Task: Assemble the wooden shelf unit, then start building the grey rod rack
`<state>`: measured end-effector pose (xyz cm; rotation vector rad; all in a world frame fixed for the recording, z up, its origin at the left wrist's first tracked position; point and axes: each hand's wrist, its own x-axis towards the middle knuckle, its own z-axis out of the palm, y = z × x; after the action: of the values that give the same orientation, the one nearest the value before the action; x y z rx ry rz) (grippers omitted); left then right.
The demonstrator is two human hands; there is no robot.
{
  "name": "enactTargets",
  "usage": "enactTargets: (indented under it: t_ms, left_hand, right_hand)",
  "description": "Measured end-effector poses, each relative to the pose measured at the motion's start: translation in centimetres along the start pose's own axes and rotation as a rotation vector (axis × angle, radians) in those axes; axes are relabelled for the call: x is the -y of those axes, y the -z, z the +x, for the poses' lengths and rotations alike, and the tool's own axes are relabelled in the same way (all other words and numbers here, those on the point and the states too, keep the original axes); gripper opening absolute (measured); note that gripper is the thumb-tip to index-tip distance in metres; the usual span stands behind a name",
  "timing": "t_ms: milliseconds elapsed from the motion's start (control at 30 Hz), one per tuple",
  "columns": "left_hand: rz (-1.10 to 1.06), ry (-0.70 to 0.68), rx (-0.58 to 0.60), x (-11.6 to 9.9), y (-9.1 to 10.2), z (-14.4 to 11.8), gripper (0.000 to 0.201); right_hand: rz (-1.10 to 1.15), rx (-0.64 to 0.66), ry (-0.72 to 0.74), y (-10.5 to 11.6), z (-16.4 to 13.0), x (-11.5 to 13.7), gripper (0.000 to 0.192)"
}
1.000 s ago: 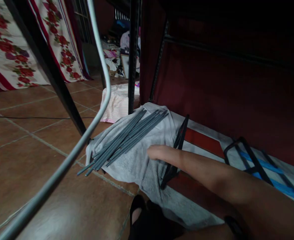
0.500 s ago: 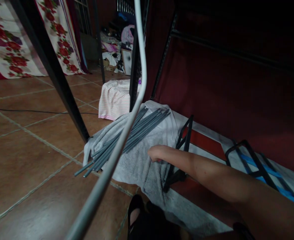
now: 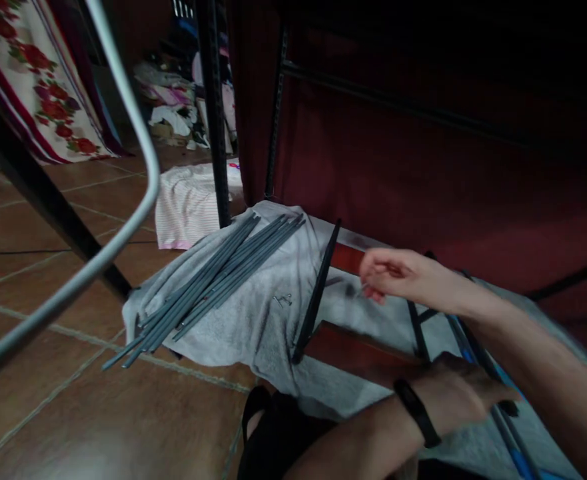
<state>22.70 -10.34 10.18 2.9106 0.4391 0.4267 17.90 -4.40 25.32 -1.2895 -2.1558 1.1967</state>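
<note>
My right hand (image 3: 389, 275) hovers over the grey cloth with its fingers curled together. A small thin piece seems to show at its fingertips, too small to name. Below it, my left hand (image 3: 466, 387), with a black band on the wrist, reaches right across the black metal frame parts; its fingers are blurred and partly hidden. Left of my right hand, a slim black metal bar (image 3: 318, 293) slants beside a reddish-brown board (image 3: 366, 350). Several tiny metal pieces (image 3: 282, 300) lie on the grey towel (image 3: 253, 333).
A bundle of grey tubes (image 3: 213, 280) lies across the towel. In the left foreground a bent pale tube (image 3: 138, 207) crosses the view. Black uprights (image 3: 214, 113) stand before a dark red cloth (image 3: 423, 187). Blue strips (image 3: 518, 453) lie at lower right.
My right hand has lifted away from the towel and moved right, uncovering the tiny metal pieces. My left hand has come into view at lower right. The view has shifted rightward.
</note>
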Motion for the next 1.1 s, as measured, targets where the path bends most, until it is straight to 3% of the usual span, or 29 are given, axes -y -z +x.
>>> enactTargets:
  t_ms: [67, 167, 233, 300, 400, 500, 667, 800, 1100]
  left_hand:
    - [-0.116, 0.028, 0.008, 0.2, -0.3, 0.9, 0.044]
    - [-0.184, 0.033, -0.035, 0.2, 0.0, 0.9, 0.047]
    - [-0.196, 0.023, -0.1, 0.1, 0.6, 0.5, 0.046]
    - [-0.183, 0.039, -0.094, -0.1, 1.3, 0.3, 0.045]
    - [-0.155, 0.064, -0.027, -0.3, 1.8, 0.7, 0.046]
    - [-0.144, 0.098, 0.034, -0.4, 1.7, 1.3, 0.055]
    - [-0.142, 0.166, 0.113, -0.4, 1.5, 1.8, 0.069]
    - [-0.147, 0.193, 0.155, -0.3, 2.0, 2.3, 0.071]
    - [-0.139, 0.29, 0.199, 0.4, 1.6, 2.5, 0.071]
  right_hand:
    - [0.134, -0.279, -0.073, 2.7, -6.7, -2.9, 0.027]
    - [0.33, -0.759, -0.194, 4.8, -16.0, -10.0, 0.038]
    - [0.447, -0.997, -0.258, 4.7, -20.9, -15.3, 0.042]
    - [0.518, -1.104, -0.335, 3.6, -24.3, -19.8, 0.044]
    - [0.651, -1.1, -0.369, 1.3, -26.1, -24.1, 0.044]
    - [0.755, -1.072, -0.33, -0.1, -25.5, -25.9, 0.044]
    - [0.882, -1.015, -0.2, -0.4, -24.1, -26.2, 0.04]
    - [0.847, -1.031, -0.139, -0.3, -23.7, -26.0, 0.038]
    - [0.817, -1.031, -0.1, -0.7, -23.5, -26.7, 0.034]
